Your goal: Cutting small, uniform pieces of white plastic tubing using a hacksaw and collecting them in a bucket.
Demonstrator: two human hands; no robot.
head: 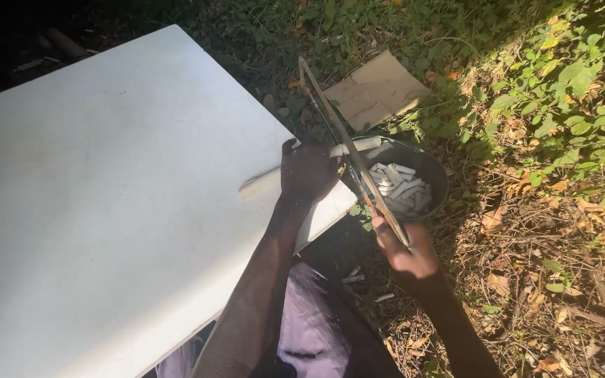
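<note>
A smooth, flat white tabletop [92, 210] fills the left of the view, half in shade and half in bright sun, with its corner pointing toward the grass. Across that corner lies a long, pale, round rod [264, 180], matte like plastic or peeled wood, one end resting on the board and the other jutting past the edge over a dark, round metal bowl [434, 168].

The left hand [306, 171] presses down on the rod near the table's edge, palm flat and fingers curled over it, pinning it to the board. The right hand [407, 250] is closed in a fist around the handle end of a thin metal-framed hacksaw [348, 150], whose narrow rust-toned frame slants up and away; its blade meets the rod just past the left hand, between the table edge and the bowl.

Inside the bowl sits a heap of short, pale cylindrical cut pieces [399, 189], lying at all angles. The bowl stands on the ground just beside the table corner. Behind it a creased, flat piece of brown cardboard [376, 89] lies among green leafy weeds [568, 91]. Dry brown leaves and twigs [547, 245] cover the sunlit ground to the right. A few pale offcuts [353, 274] lie on the dark ground near the person's purple-grey cloth-covered lap [309, 329].
</note>
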